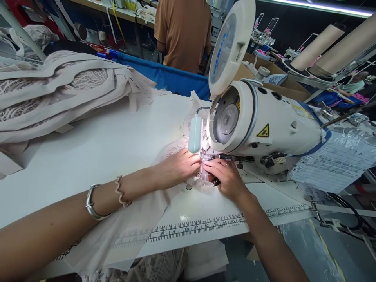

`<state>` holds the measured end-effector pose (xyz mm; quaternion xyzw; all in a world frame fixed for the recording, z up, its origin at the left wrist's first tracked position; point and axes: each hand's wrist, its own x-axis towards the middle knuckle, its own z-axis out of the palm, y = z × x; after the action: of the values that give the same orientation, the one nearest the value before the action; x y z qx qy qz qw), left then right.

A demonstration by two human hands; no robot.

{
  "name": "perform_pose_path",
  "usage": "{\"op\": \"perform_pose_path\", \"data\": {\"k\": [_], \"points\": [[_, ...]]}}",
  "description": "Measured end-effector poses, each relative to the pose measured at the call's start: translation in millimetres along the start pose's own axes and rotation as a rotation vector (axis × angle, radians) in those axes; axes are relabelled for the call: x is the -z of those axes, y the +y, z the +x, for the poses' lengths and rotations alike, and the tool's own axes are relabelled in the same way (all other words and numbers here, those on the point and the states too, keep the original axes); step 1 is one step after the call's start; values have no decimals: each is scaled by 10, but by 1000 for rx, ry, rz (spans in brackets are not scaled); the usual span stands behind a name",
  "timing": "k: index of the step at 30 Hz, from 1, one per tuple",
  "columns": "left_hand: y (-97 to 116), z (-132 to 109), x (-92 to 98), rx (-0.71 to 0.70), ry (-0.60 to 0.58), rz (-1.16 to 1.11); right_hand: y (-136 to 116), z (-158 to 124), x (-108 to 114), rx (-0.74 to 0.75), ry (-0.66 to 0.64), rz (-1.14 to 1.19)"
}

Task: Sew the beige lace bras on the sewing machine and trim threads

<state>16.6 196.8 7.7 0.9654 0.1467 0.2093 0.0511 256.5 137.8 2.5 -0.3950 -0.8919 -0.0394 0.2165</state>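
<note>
Pale pink lace fabric [175, 148] lies under the head of a white sewing machine [282, 121], and a sheer length of it trails toward the front edge. My left hand [183, 166] presses on the lace left of the needle area, fingers bent and close together. To the right of the needle, my right hand [227, 176] reaches in with fingers extended onto the fabric. A small dark pointed tool [216, 181] pokes out below its palm; the rest is hidden. A pale blue lamp [195, 134] lights the spot and blocks part of the needle area.
A pile of lace pieces [88, 82] covers the table's back left. The machine's round cover [232, 47] stands raised. A printed ruler [199, 226] runs along the front edge. Behind a blue cloth barrier [164, 76] stands a person in brown [185, 35]. Paper sheets [337, 156] hang at right.
</note>
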Motion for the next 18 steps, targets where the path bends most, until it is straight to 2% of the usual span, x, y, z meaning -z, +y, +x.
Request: {"op": "perform_pose_path", "data": {"k": [3, 10, 18], "points": [[10, 7, 0, -44, -23, 1, -11, 10, 10, 39, 50, -3], [19, 3, -14, 21, -22, 82, -13, 7, 14, 37, 46, -17], [27, 11, -34, -50, 10, 75, -19, 21, 10, 72, 89, -8]]}}
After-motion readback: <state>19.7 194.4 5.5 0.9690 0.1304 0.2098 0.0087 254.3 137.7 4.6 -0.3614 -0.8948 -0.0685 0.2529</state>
